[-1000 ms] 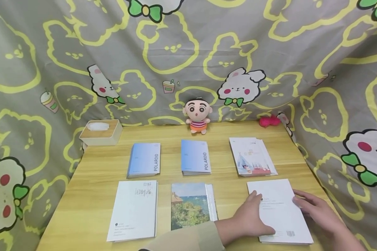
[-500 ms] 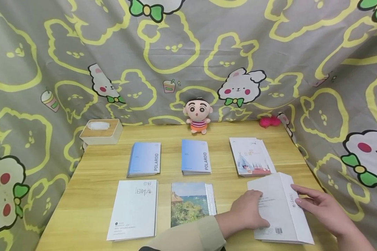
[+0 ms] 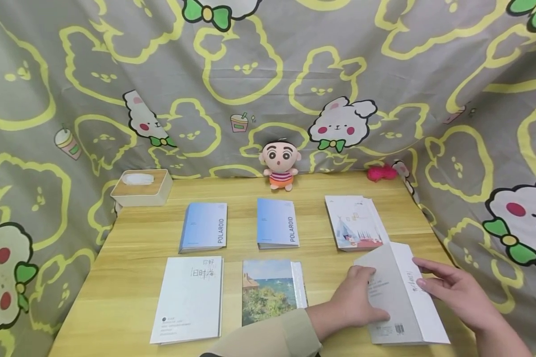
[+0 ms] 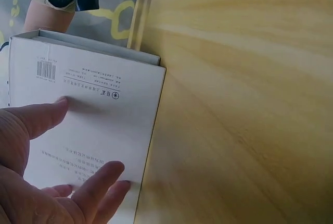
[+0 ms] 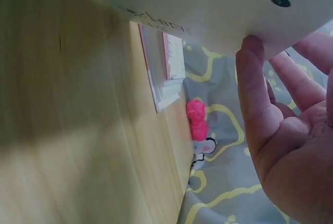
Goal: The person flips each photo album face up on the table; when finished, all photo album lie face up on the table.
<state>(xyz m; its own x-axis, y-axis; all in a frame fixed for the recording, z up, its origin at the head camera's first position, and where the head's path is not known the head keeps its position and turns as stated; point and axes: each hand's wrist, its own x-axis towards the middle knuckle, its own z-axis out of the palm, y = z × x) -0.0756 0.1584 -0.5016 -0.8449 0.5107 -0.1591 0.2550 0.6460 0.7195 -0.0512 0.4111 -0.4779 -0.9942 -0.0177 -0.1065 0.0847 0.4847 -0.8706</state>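
Observation:
A white photo album (image 3: 395,302) with a barcode stands tilted at the table's near right, its right edge and spine raised. My right hand (image 3: 457,292) pinches that raised edge. In the right wrist view the thumb of my right hand (image 5: 296,140) lies on the cover, with the other fingers at the far side of the edge. My left hand (image 3: 353,300) is at the album's left side, thumb and fingers spread. In the left wrist view the fingers of my left hand (image 4: 31,198) lie over the printed cover (image 4: 104,125); whether every fingertip touches cannot be told.
A white album (image 3: 187,300) and a landscape-covered album (image 3: 265,292) lie to the left. Behind are two blue Polaroid albums (image 3: 204,225) (image 3: 277,223) and an illustrated album (image 3: 355,223). A tissue box (image 3: 143,188), a doll (image 3: 280,166) and a pink item (image 3: 381,172) line the back.
The white album lay flat a second ago; its right side has been lifted and the spine has come into view. My right hand moved up with that edge, while my left hand stayed nearly in place.

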